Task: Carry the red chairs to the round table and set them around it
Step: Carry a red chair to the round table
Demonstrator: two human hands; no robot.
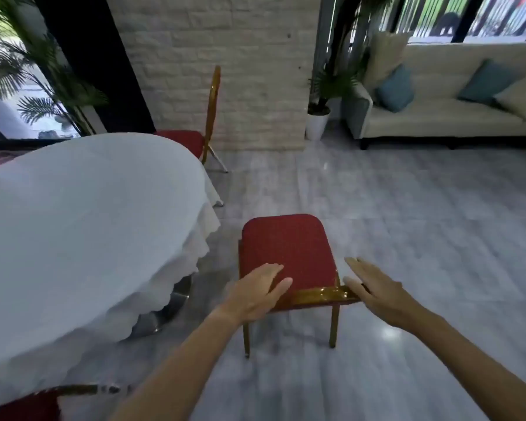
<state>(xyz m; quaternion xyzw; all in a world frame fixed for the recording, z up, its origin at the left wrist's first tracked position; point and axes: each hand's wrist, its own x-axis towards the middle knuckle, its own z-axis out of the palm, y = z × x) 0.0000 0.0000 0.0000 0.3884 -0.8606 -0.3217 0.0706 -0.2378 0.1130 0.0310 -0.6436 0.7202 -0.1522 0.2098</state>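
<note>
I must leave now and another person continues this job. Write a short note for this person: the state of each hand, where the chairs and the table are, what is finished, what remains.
Left hand: open, fingers straight, over the top rail of the nearest red chair.
Right hand: open, at the rail's right end; contact unclear.
That chair stands on the floor, to the right of the round table, seat facing away from you, not toward the table.
Done: a far red chair stands at the table's back edge; another red chair shows at the bottom left.
Left: probably turn the nearest chair toward the table, then bring any remaining chairs.
</note>
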